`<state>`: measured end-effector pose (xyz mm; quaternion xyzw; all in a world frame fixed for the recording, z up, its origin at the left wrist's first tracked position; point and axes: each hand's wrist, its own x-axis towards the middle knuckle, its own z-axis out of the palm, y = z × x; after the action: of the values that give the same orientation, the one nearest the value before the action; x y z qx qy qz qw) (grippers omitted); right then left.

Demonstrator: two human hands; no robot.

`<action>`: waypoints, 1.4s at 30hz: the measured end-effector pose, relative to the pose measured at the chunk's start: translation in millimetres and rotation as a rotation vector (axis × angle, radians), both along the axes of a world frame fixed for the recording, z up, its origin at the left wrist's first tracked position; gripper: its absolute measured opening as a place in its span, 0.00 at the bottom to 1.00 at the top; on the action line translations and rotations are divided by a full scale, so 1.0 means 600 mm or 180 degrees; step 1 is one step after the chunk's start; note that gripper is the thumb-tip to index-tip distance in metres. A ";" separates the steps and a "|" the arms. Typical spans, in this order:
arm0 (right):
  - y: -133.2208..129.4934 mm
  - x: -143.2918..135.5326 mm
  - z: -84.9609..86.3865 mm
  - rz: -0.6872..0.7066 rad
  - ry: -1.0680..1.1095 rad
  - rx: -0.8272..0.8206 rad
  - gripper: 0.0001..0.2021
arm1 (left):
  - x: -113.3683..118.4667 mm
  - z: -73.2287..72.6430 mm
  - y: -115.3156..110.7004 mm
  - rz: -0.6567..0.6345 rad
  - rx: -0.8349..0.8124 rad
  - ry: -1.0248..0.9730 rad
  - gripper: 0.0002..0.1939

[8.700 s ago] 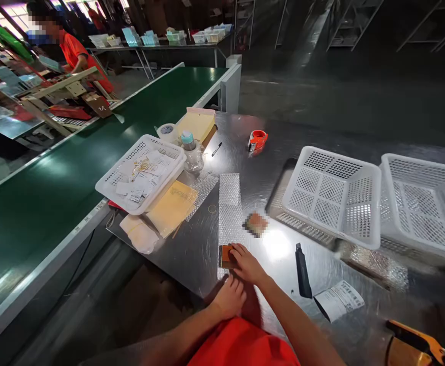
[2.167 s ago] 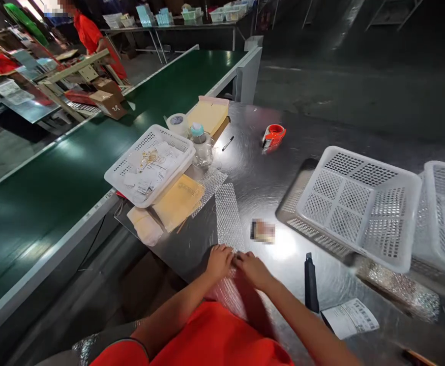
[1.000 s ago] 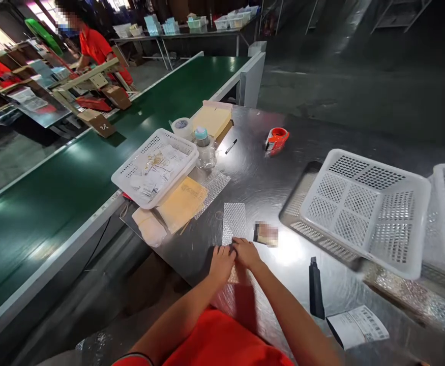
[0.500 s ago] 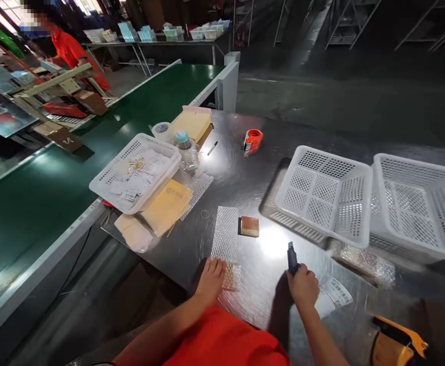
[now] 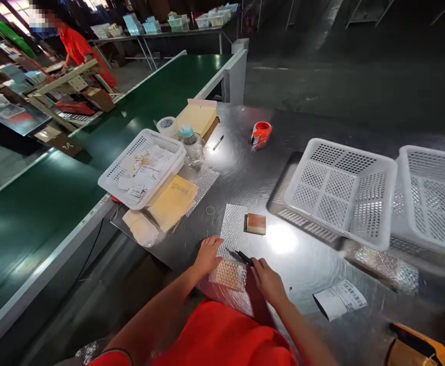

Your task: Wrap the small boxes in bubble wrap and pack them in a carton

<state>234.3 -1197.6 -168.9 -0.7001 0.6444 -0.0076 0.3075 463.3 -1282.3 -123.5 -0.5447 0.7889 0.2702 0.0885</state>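
Observation:
A strip of bubble wrap (image 5: 233,226) lies on the metal table, its near end over something orange-brown (image 5: 228,274). My left hand (image 5: 209,255) rests on the strip's left edge, fingers stretched out flat. In my right hand (image 5: 266,277) is a black utility knife (image 5: 244,257), its blade pointing left across the bubble wrap, just above the covered part. Whether the blade touches the wrap, I cannot tell. Just right of the strip's far end sits a small brown box (image 5: 256,223) with a gold edge. A white printed label (image 5: 340,300) lies curled to the right of my right hand.
White plastic baskets (image 5: 388,203) stand at right, beside a bubble-wrapped bundle (image 5: 384,264). A basket of papers (image 5: 104,190), yellow envelopes (image 5: 174,201) and a bottle (image 5: 194,150) are at left. Farther back are a red tape dispenser (image 5: 261,133) and a green conveyor (image 5: 138,109); a person (image 5: 78,48) stands beyond.
My right hand has brought the utility knife left, from beside the label onto the bubble wrap. My left hand has shifted slightly up along the strip. The view has turned a little.

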 end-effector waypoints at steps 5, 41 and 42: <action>-0.062 0.039 0.039 0.0672 0.0120 0.0176 0.20 | 0.010 -0.019 -0.060 -0.0898 0.0326 -0.0318 0.51; 0.043 0.139 -0.012 0.0697 -0.0269 -0.1249 0.18 | -0.041 -0.022 -0.096 0.0439 0.0571 -0.0261 0.33; 0.042 0.147 -0.013 0.0749 -0.0226 -0.1215 0.16 | -0.050 -0.024 -0.101 0.0728 0.0518 -0.0352 0.29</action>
<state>322.3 -1172.2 -177.0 -0.8153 0.5339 -0.1181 0.1908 433.5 -1342.9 -138.2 -0.6361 0.6911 0.3112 0.1444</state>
